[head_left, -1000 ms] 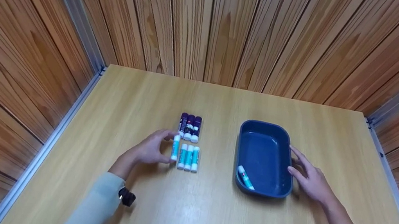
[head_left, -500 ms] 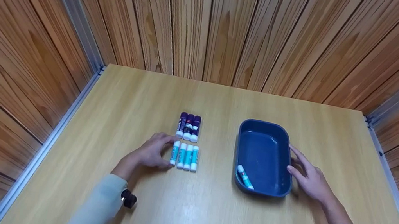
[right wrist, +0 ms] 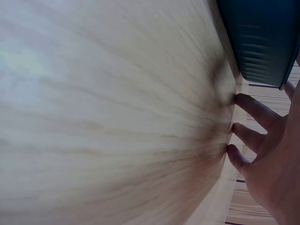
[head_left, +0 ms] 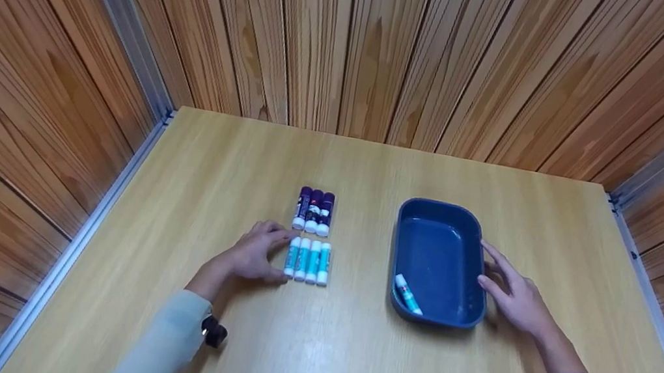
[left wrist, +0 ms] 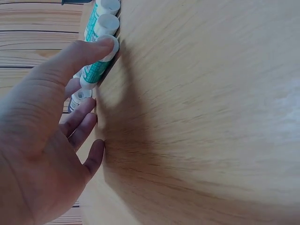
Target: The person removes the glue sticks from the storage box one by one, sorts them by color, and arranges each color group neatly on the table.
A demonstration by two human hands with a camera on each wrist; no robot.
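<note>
My left hand point(head_left: 259, 253) lies on the table beside a row of teal glue sticks point(head_left: 309, 261). Its thumb and forefinger pinch the leftmost teal glue stick point(head_left: 292, 257) by its two ends. In the left wrist view the thumb of the left hand point(left wrist: 47, 131) presses on the white cap of that teal stick point(left wrist: 96, 70). Three purple glue sticks point(head_left: 314, 210) lie just behind the row. My right hand point(head_left: 516, 296) rests with straight fingers against the right side of a blue tray point(head_left: 444, 207). One teal stick point(head_left: 409, 294) lies in the tray's near left corner.
The wooden table point(head_left: 333, 351) is closed in by wood-panelled walls point(head_left: 354, 38) at the back and both sides, with metal rails along the left and right edges. The right wrist view shows the tray's ribbed wall point(right wrist: 262, 42) and my fingers point(right wrist: 253, 110) on the tabletop.
The leftmost teal stick, held apart and a little farther back a second ago, now lies flush with the row. My left hand stays on it. The right hand and tray have not moved.
</note>
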